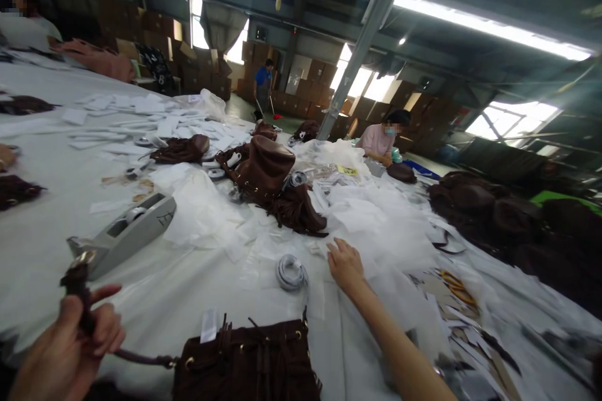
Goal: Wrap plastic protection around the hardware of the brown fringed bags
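Low on the left, my left hand (70,341) is closed around the dark brown strap (81,291) of a handbag, its metal clip end sticking up. That handbag (249,360), brown with gold eyelets and drawstring cords, lies at the bottom of the view. My right hand (345,261) reaches forward over the table, fingers slightly bent and apart, by the edge of the white tissue sheets (376,232); whether the fingertips touch them I cannot tell. A coiled grey wrapped strap (290,272) lies between my hands, joined to the handbag.
A grey tape dispenser (126,232) stands beyond my left hand. Brown bags (268,169) are heaped mid-table, with more (493,213) piled on the right. Yellow-handled scissors (458,288) lie among paper scraps. A masked person (376,138) works across the table; another (263,84) stands farther back.
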The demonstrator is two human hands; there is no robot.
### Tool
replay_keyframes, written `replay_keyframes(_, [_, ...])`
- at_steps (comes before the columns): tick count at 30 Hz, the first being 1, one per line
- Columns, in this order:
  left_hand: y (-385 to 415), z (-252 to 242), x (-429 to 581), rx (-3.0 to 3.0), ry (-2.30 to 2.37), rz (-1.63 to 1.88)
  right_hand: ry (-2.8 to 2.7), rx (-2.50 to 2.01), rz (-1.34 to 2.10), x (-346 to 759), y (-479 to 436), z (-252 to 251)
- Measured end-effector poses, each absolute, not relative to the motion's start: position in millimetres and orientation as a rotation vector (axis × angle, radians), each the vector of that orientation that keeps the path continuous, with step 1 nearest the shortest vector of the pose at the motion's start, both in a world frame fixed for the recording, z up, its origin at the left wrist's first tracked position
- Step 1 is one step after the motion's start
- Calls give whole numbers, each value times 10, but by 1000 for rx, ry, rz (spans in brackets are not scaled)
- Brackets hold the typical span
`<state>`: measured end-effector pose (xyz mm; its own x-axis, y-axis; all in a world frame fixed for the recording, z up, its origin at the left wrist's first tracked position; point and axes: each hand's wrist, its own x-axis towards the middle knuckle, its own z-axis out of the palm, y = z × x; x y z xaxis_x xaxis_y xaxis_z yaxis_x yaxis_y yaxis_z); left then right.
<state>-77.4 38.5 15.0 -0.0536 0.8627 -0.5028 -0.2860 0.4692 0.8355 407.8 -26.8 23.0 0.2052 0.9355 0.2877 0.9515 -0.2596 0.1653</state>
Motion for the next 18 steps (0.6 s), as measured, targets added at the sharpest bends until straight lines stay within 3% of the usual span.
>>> replay_keyframes(7, [907,896,-63,910,862,1083,-1783,-2273,-308,2958,-179,-263])
replay_keyframes(10, [1378,1345,291,1019,664,1236,-1657,-2290,-386,2880,-106,-245])
replay_keyframes(13, [1837,1675,603,1113,532,1401,-1925,-2051,-236,2850,-68,-143])
replay_keyframes(15, [2036,1669,767,1161,546,1415,-2155,-1877,37,2845,-84,-149])
replay_keyframes(18, [2108,1259,939,1251,737,1194,-2191,-1882,267,3022,-127,-298])
